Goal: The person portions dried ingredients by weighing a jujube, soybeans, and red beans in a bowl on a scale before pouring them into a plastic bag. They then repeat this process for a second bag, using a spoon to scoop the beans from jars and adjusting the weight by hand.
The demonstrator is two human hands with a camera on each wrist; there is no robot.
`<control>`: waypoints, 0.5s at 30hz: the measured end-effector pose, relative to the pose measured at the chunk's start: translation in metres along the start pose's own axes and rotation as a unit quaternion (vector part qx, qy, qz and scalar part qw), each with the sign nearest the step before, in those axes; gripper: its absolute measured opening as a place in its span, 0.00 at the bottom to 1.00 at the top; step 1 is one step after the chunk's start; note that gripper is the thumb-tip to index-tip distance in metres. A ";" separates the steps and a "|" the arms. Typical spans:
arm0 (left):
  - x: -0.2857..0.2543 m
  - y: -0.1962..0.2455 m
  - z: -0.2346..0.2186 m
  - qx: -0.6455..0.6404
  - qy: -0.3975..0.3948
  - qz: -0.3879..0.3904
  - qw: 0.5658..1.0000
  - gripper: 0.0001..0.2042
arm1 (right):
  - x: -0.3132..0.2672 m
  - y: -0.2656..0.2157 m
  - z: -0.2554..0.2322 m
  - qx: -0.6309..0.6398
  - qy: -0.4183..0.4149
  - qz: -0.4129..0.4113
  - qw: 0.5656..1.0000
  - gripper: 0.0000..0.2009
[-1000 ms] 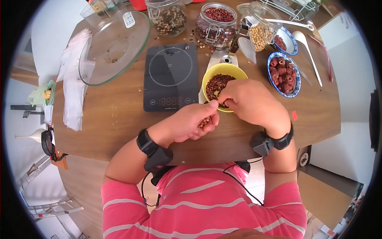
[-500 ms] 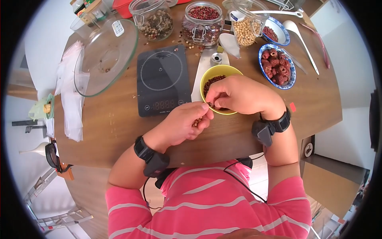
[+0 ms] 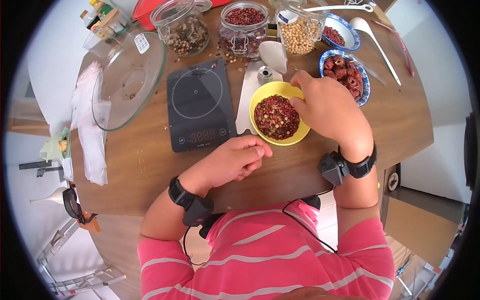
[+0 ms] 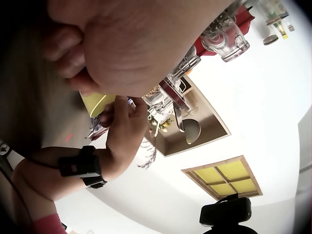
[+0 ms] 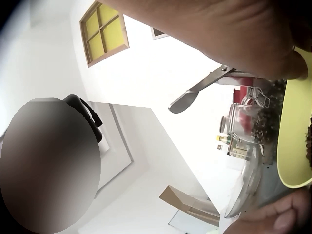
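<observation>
In the head view a yellow bowl (image 3: 302, 134) holds a mix of small dark red pieces (image 3: 276, 117) dotted with a few pale round bits. At its upper right rim my right hand (image 3: 332, 107) pinches the edge, thumb to the inside. In the right wrist view that thumb (image 5: 295, 66) lies along the bowl wall (image 5: 292, 141). My left hand (image 3: 232, 162) is left of the bowl at its near side, fingers curled over the palm. The tan beans seen in that palm earlier are hidden now.
A black digital scale (image 3: 200, 105) lies left of the bowl. Behind stand glass jars, one of pale beans (image 3: 299, 40), one of red pieces (image 3: 242, 32). A blue-rimmed dish (image 3: 367, 82) of dark red dried fruit stands right; a glass lid (image 3: 131, 90) lies left.
My right hand has left my left fingertips and moved up and right to the bowl's rim, uncovering the contents. My left hand has turned, hiding its beans. The head view has shifted slightly.
</observation>
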State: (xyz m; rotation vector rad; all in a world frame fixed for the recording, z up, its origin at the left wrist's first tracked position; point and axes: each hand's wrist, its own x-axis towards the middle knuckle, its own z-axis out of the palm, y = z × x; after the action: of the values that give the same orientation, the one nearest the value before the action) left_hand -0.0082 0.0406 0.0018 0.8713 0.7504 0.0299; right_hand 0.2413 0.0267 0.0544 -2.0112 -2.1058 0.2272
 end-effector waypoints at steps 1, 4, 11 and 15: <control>0.000 0.000 0.000 -0.005 0.008 0.008 1.000 0.11 | 0.001 0.000 0.002 0.000 0.001 0.001 1.000 0.10; 0.000 0.001 0.000 -0.016 0.023 0.036 0.999 0.12 | 0.005 0.000 0.005 -0.041 0.022 0.009 0.999 0.11; -0.002 0.000 -0.001 -0.003 0.011 0.028 1.000 0.12 | 0.010 0.006 0.002 -0.116 0.044 0.073 0.990 0.13; -0.002 0.000 0.000 0.053 -0.016 0.025 0.998 0.10 | 0.013 0.005 0.004 -0.130 0.034 0.067 0.989 0.14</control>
State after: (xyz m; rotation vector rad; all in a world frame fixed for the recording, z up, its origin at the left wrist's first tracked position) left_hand -0.0096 0.0399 0.0027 0.9903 0.7051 0.0212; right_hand 0.2449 0.0400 0.0498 -2.2731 -2.0512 -0.1002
